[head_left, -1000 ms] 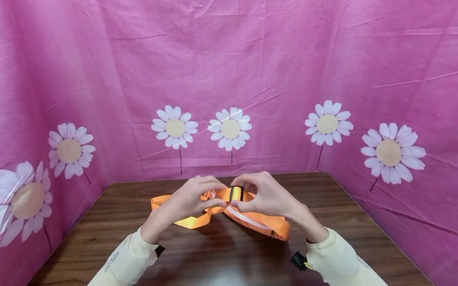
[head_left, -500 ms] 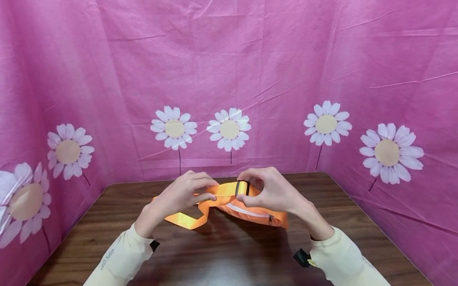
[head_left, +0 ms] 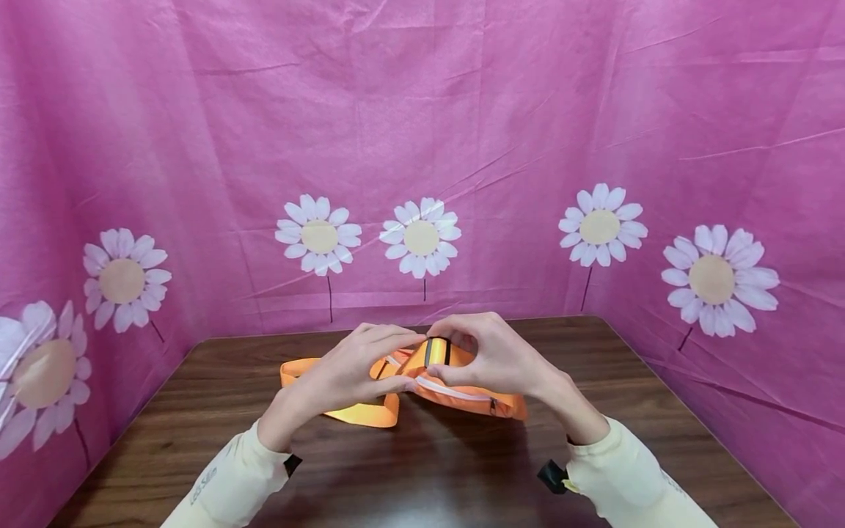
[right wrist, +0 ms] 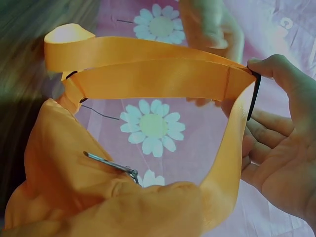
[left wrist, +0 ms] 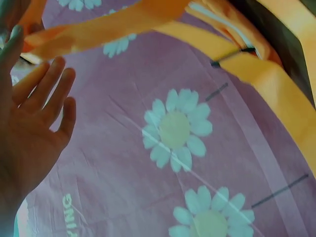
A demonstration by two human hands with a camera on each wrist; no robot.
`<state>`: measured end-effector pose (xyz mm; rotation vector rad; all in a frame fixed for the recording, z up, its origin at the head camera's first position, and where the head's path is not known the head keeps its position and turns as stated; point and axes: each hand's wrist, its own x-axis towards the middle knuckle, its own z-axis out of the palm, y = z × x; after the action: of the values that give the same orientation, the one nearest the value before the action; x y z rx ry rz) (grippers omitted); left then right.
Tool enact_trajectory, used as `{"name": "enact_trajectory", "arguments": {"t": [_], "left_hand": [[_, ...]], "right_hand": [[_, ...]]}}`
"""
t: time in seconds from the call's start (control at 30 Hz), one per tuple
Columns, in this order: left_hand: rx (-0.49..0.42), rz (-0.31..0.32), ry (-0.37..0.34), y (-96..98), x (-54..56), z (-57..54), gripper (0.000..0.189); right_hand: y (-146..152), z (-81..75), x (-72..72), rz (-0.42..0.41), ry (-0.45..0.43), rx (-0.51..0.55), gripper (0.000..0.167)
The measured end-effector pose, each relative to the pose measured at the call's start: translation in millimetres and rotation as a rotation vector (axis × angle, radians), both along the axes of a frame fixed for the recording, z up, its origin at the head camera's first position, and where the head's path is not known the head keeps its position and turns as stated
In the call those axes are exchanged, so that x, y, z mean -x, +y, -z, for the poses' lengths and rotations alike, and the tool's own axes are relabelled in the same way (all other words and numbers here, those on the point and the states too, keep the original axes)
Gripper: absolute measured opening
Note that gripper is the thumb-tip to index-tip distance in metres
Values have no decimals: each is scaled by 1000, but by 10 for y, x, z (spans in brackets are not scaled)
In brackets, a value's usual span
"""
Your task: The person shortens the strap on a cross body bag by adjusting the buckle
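Note:
An orange waist bag (head_left: 455, 400) with a white zipper lies on the table under both hands. My right hand (head_left: 502, 356) pinches the black strap slider (head_left: 439, 352) between thumb and fingers, lifting it over the bag. Close to the slider, my left hand (head_left: 350, 367) has thumb and fingers around the orange strap (right wrist: 148, 79), whose doubled length runs to the slider in the right wrist view. The left hand's other fingers (left wrist: 61, 94) extend beside the strap in the left wrist view. A metal zipper pull (right wrist: 111, 165) hangs on the bag.
The loose strap loop (head_left: 363, 416) lies on the brown wooden table (head_left: 422, 484), left of the bag. A pink cloth (head_left: 422, 110) printed with daisies encloses the back and sides. Black wrist mounts (head_left: 553, 477) sit at the cream sleeves.
The left hand moved left along the strap half a second ago and is back near the slider now. The right hand went slightly right and returned, still pinching the slider. The loose loop shifted.

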<state>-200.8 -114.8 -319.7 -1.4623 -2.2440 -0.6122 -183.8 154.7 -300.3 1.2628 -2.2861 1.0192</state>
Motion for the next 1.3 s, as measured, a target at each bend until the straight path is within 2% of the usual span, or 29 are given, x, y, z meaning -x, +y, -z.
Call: {"name": "enact_trajectory", "arguments": {"t": [0.23, 0.43, 0.67, 0.93, 1.17, 1.3], "left_hand": [[-97, 24, 8, 50, -40, 24, 42], [-110, 16, -33, 49, -47, 2, 39], [-85, -2, -116, 13, -41, -46, 40], [-69, 52, -44, -53, 4, -91, 39], [-12, 21, -20, -118, 25, -130, 40], [-12, 32, 10, -153, 63, -150, 40]], "right_hand": [[-47, 6, 3, -48, 6, 0, 33], [-48, 15, -2, -56, 21, -4, 35], [-65, 30, 0, -53, 20, 0, 35], [-95, 48, 7, -65, 5, 8, 35], [-108, 70, 8, -57, 9, 17, 35], [-94, 70, 19, -57, 25, 30, 37]]}}
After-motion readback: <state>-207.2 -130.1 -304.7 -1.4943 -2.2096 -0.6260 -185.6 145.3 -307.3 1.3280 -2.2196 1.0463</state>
